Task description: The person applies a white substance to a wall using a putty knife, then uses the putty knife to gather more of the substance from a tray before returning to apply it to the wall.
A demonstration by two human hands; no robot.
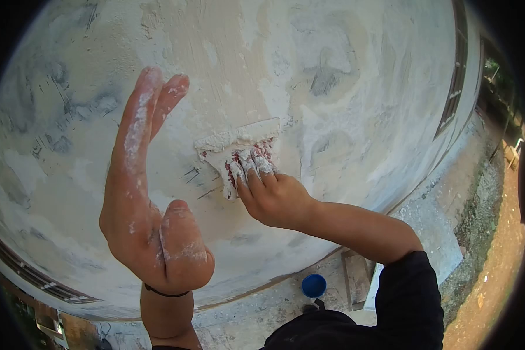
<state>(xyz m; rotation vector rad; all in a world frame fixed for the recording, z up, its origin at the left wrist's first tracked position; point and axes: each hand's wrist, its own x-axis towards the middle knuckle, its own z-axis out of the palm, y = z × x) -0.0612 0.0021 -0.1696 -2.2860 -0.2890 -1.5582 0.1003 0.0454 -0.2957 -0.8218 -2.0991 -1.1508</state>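
Observation:
My right hand [277, 198] grips a wide putty knife [217, 156] against the wall [239, 58]. White putty cakes its long edge and much of its reddish body, and my fingertips are coated too. My left hand [151, 198] is raised at the left, nearer the camera, with fingers stretched out and thumb apart. Smears of putty run along its index side, thumb and palm; it holds nothing. Patchy white and cream putty covers the wall, with grey spots and scrape marks around the putty knife.
A blue bucket [314, 286] stands on the ground below the wall. Right of it are a wooden frame or board [357, 277] and a pale, dusty slab [429, 233]. Barred window openings [456, 70] show at the wall's right and lower left. Bare orange soil lies at the far right.

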